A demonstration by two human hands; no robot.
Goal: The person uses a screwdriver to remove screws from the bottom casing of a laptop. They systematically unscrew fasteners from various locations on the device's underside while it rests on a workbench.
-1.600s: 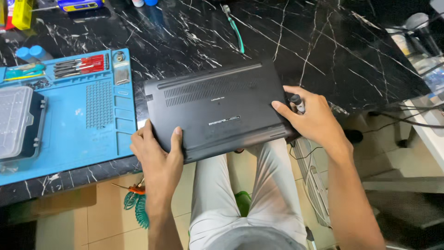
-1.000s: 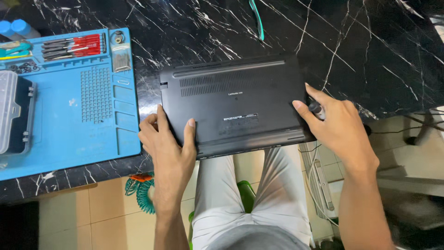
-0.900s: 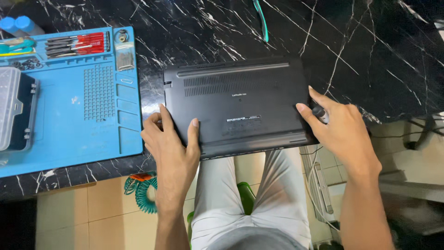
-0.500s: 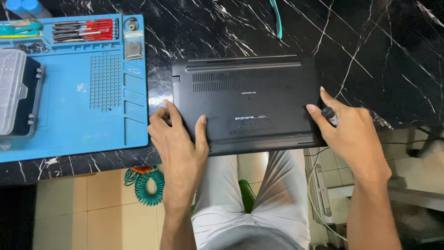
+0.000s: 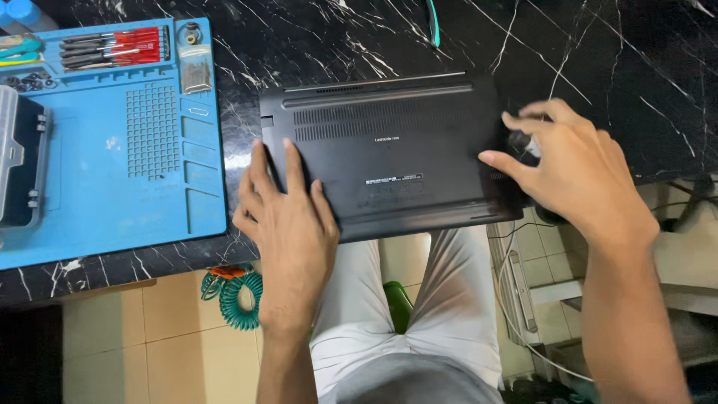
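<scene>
A black laptop lies bottom-up on the black marble table, its near edge at the table's front edge. My left hand rests flat on the laptop's near left corner, fingers spread. My right hand is at the laptop's right edge, fingers curled around a small dark object that is mostly hidden in the palm.
A blue work mat lies to the left with red-handled screwdrivers in its top tray and a grey parts case at its left edge. A teal cable runs off the top. A green coiled cord hangs below the table.
The view has shifted, so the laptop and mat sit further right in the frame. My right hand has lifted its fingers off the laptop's right edge and curled around the small dark object. My left hand stays flat.
</scene>
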